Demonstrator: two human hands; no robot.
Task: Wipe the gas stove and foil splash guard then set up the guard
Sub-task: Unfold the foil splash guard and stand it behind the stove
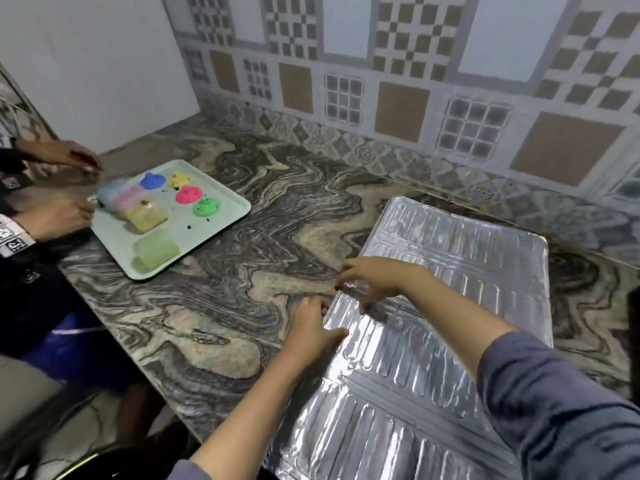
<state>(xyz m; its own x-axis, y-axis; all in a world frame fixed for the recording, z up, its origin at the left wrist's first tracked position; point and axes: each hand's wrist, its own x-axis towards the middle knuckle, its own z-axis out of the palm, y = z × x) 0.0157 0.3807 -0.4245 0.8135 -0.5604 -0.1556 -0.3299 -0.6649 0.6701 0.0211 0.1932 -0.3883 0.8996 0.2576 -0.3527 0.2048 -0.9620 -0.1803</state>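
Lying flat on the desk [242, 289], the foil splash guard [450, 306] has its edge pinched by the left hand [317, 329], thumb on top. Just beyond, the right hand [375, 282] sets bent fingers on it, grip unclear. No cloth or stove shows; standing the guard up seems still to do.

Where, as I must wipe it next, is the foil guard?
The foil splash guard lies flat on the right of the marbled countertop in the head view, left hand and right hand at its left edge, green tray farther left.
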